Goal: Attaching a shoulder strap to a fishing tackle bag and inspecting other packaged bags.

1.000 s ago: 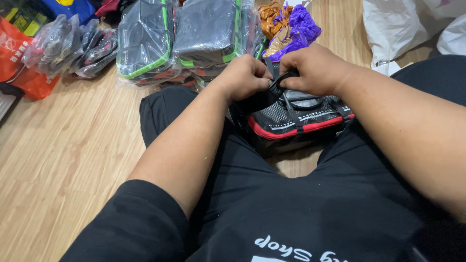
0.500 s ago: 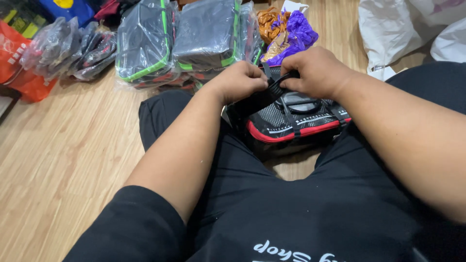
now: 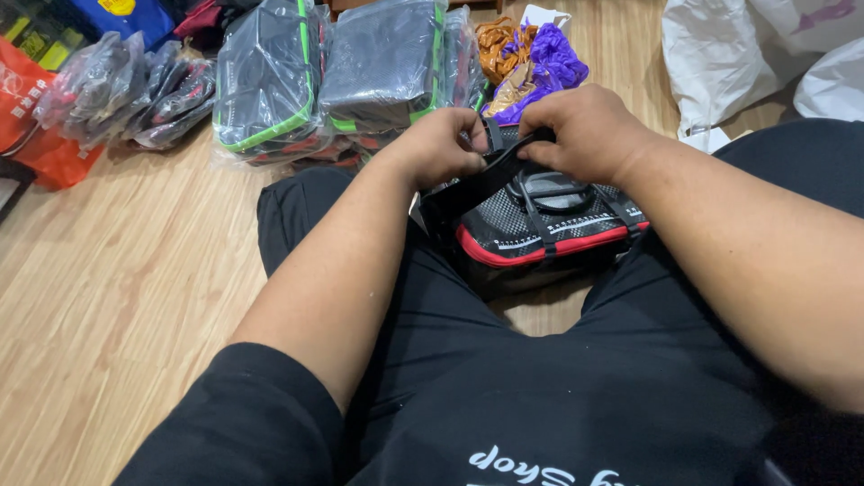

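I see a small black bag (image 3: 540, 225) with a red stripe along its edge, a bumpy checkered top and thin black straps across it. It sits in my lap, between my legs in black pants. My left hand (image 3: 441, 144) is curled shut on a wide black strap (image 3: 486, 180) at the bag's far left corner. My right hand (image 3: 585, 130) pinches the same strap with its fingers closed, right next to the left hand. The strap runs from the hands down to the left, slanted. The bag's long side goes left to right across my lap, and its top faces up at me. I am sitting on a light wooden floor (image 3: 117, 297). Past my hands lie bags wrapped in clear plastic (image 3: 360, 72), some with green edges. Purple and orange cloth (image 3: 540, 58) lies behind them, and white plastic bags (image 3: 747, 54) are at the right.
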